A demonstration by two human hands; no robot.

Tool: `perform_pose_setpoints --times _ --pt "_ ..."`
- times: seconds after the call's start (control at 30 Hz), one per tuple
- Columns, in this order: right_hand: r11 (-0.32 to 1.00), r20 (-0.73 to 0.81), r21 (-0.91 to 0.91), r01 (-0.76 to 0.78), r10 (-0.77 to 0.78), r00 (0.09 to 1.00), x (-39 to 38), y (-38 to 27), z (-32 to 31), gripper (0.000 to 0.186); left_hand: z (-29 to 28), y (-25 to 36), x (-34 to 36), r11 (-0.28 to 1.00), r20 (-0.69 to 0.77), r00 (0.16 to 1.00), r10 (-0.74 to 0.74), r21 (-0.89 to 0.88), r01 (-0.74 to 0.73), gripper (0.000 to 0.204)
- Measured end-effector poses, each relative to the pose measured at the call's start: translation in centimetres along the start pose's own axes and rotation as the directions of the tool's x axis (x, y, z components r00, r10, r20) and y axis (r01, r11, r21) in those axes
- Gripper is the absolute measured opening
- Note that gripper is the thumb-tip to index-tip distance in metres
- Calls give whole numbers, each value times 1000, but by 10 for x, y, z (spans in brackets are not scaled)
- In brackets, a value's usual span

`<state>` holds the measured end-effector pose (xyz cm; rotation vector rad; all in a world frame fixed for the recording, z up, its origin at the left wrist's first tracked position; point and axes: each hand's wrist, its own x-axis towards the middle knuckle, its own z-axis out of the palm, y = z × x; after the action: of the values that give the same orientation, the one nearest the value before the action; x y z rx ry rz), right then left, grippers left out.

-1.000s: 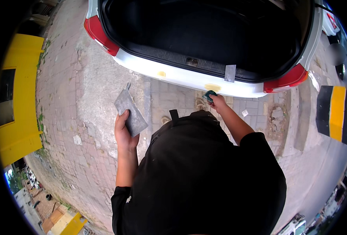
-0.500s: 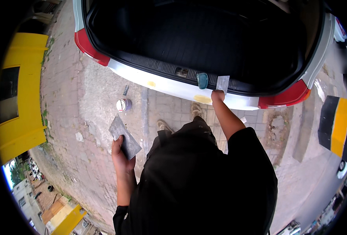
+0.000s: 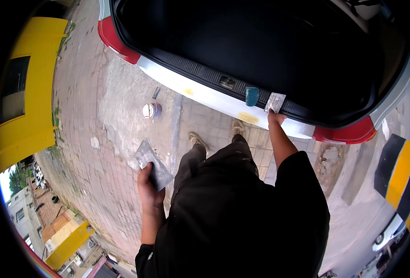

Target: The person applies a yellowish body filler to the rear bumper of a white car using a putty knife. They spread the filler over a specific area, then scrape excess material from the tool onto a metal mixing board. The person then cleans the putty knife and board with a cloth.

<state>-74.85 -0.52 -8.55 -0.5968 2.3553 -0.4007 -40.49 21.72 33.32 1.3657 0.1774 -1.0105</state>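
My left hand [image 3: 151,191] grips a flat grey putty board [image 3: 155,163], thumb on its upper face, held out over the paving. At the rear of a white car, my right hand [image 3: 276,117] is closed on a small light-grey putty scraper [image 3: 276,99]. That scraper overlaps the boot sill in the picture; whether it touches I cannot tell. Just left of it, a teal spreader-like piece [image 3: 252,96] rests along the sill. Below them runs the white bumper [image 3: 214,103], with a yellowish filler patch [image 3: 248,117] left of my right hand and a smaller patch [image 3: 188,91] farther left.
The black boot [image 3: 242,51] gapes ahead, red tail lights [image 3: 346,133] at its corners. A white-lidded can [image 3: 152,110] and a dark strip [image 3: 156,93] lie on the ground at left. Yellow structures stand far left; a black-and-yellow striped block [image 3: 397,171] is at right.
The view has turned slightly, so the car appears lower and farther right. Both hands keep their hold; my right hand and scraper stay by the boot sill.
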Motion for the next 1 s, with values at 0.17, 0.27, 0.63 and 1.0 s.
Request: perform_pose_setpoints --times 0.17,0.27,0.63,1.0 --pt "929 136 260 263 -305 943 98 97 16 30 -33 1 37 993 42 993 -113 24 112 26" --pt "859 223 429 280 -401 889 68 103 45 27 -64 19 56 992 90 988 -127 12 127 25" --pt "954 556 171 247 -300 775 -160 65 57 34 -180 121 155 989 190 981 -34 -134 60 28" --pt "289 824 378 880 -539 -177 -521 -158 115 43 -280 168 157 947 224 949 224 -278 -158 31"
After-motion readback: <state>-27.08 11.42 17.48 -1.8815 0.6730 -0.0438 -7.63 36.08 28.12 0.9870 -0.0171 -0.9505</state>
